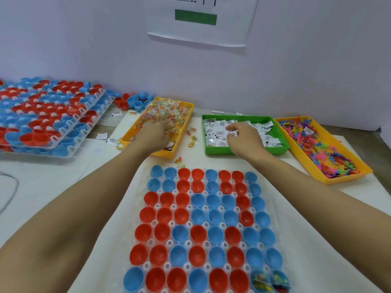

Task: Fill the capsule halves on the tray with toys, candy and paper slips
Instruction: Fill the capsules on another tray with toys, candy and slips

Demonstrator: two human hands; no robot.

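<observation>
The tray (pixel 211 208) of capsule halves (pixel 197 232) lies on a white sheet at the near middle of the tabletop (pixel 42 187), its near rows cut off by the bottom edge of the view. It shows eight rows of eight cups, red and blue mixed. Two blue cups at the tray's near right corner already hold colourful bits; the others look bare inside.

Beyond the tray's far edge stand three bins in a row. The left hand (pixel 155 134) is down in the yellow candy bin (pixel 186 121), fingers sunk in the wrapped candy (pixel 163 112); whether they are gripping any cannot be told. The right hand (pixel 243 138) is in the green bin (pixel 281 144), fingers curled and pinching paper slips (pixel 218 132). The slips carry small black print, too fine to read. The yellow toy bin (pixel 338 176) sits toward the right edge, full of bright plastic toys (pixel 317 149), with one slip on top.

Several candies lie loose between the candy bin and the tray, and there is a strip of open sheet between tray and bins.

At the far left, stacked trays (pixel 53 115) of filled capsule halves lean in a pile; loose capsule halves (pixel 135 101) sit by the wall. A paper sign (pixel 201 28) on the wall bears a green bar and partly cropped characters, unreadable. A grey cable (pixel 8 191) curves at the left edge.
</observation>
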